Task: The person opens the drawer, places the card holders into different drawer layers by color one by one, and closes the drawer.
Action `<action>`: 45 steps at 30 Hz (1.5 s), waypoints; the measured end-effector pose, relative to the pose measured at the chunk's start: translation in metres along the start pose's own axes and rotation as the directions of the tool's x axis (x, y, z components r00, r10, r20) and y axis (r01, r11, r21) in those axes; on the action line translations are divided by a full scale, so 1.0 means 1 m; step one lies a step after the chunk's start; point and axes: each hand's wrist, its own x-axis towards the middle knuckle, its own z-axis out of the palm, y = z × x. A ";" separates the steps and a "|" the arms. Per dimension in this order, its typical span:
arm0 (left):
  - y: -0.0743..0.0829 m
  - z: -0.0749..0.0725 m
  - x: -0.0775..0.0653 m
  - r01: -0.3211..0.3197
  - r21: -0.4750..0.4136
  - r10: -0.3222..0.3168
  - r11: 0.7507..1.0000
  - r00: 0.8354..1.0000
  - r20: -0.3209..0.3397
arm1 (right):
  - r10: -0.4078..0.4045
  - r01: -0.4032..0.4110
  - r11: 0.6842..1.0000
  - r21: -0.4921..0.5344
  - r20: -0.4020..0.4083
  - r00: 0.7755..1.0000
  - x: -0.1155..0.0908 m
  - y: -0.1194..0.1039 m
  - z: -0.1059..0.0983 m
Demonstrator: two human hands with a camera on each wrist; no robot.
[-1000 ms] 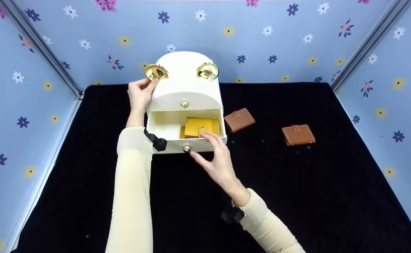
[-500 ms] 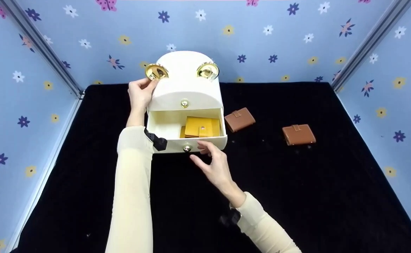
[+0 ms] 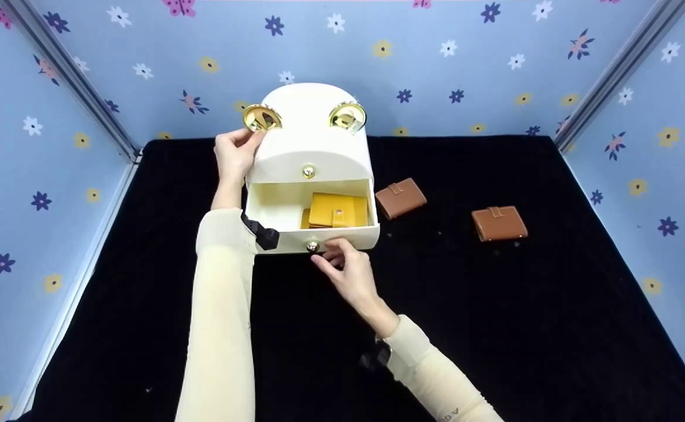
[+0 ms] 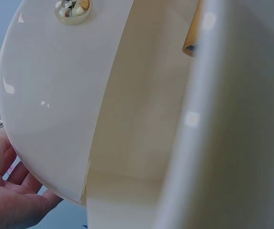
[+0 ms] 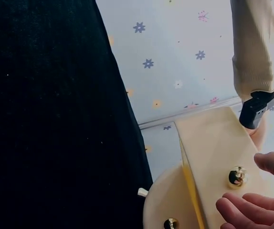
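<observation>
A white frog-shaped drawer box (image 3: 310,138) with gold eyes has its lower drawer (image 3: 275,208) pulled out. Inside, on the right, lies a yellow wallet (image 3: 337,210) with a snap tab, over another yellow piece (image 3: 305,219). My left hand (image 3: 234,158) touches the box's left side just under the gold eye; its fingers reach partly behind the box in the left wrist view. My right hand (image 3: 351,274) is at the drawer front, thumb and fingers spread apart around the gold knob (image 5: 237,176), with a gap showing between them and it in the right wrist view.
Two brown wallets (image 3: 401,199) (image 3: 499,223) lie on the black cloth (image 3: 465,328) right of the box. The upper drawer, with its own knob (image 3: 309,172), is closed. Blue flowered walls (image 3: 424,64) stand behind and at both sides.
My right hand has come down from the drawer's front edge by the yellow wallet to the lower knob, its fingers drawing closer together. My left hand has stayed on the box's side.
</observation>
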 end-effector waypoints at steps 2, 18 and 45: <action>0.000 0.000 0.000 0.002 -0.003 -0.002 1.000 1.000 -0.001 | 0.025 -0.025 1.000 -0.004 0.010 1.000 0.001 0.001 0.002; 0.000 0.000 0.000 0.006 -0.005 -0.006 1.000 1.000 0.005 | 0.057 -0.058 0.997 -0.041 -0.022 0.998 0.013 0.003 0.013; 0.001 0.001 0.000 0.021 -0.026 -0.021 0.999 1.000 -0.004 | 0.044 -0.048 0.995 -0.087 -0.049 0.998 0.047 0.012 0.015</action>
